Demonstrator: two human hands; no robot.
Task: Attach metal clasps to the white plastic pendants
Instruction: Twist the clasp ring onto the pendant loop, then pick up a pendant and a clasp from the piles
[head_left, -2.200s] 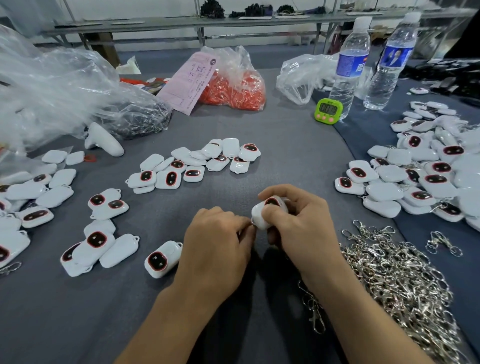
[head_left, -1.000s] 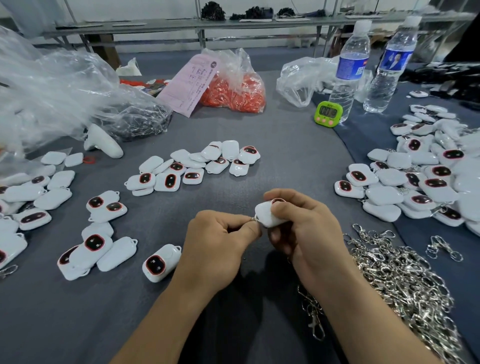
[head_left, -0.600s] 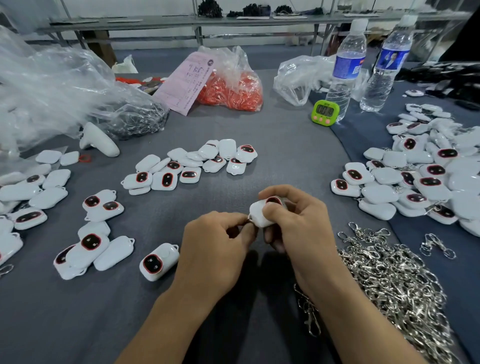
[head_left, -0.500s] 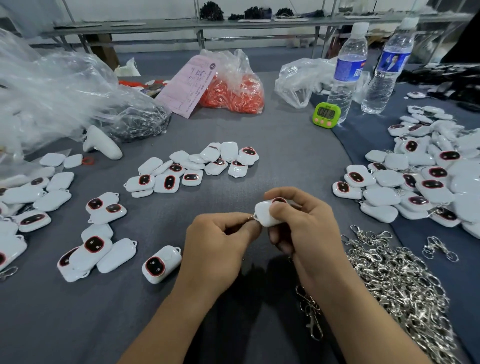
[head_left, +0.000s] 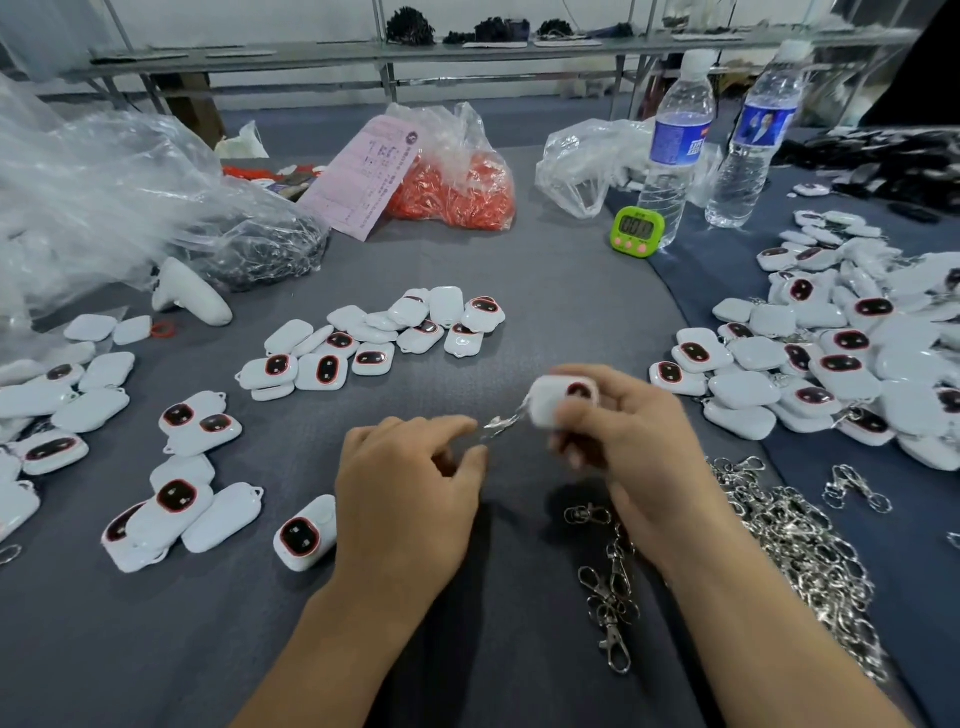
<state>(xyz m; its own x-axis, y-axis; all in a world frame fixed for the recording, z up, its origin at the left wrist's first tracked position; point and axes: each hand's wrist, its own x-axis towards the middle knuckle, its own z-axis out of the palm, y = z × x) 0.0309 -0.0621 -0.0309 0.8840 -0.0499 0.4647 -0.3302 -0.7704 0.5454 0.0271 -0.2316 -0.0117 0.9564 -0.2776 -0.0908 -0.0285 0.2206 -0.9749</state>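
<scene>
Hanging from the left end of the pendant (head_left: 558, 402), which is gripped in the curled fingers of the right hand (head_left: 639, 452) above the near middle of the table (head_left: 545, 291), a metal clasp (head_left: 501, 425) is seen, blurred. The left hand (head_left: 410, 499) is held just left of it, thumb and forefinger loosely bent. Whether the clasp's tip is pinched or released cannot be told.

If the ring has not been fully threaded through the pendant's loop, the clasp could be shed when the piece is set down, or snagged in the heap of clasps (head_left: 800, 551) at the near right.

Digits are shown on the green timer (head_left: 637, 228) but cannot be read with confidence. Blue labels are carried by the left water bottle (head_left: 675, 140) and the right water bottle (head_left: 753, 135), and print by the pink slip (head_left: 369, 171), all too small to be made out.
</scene>
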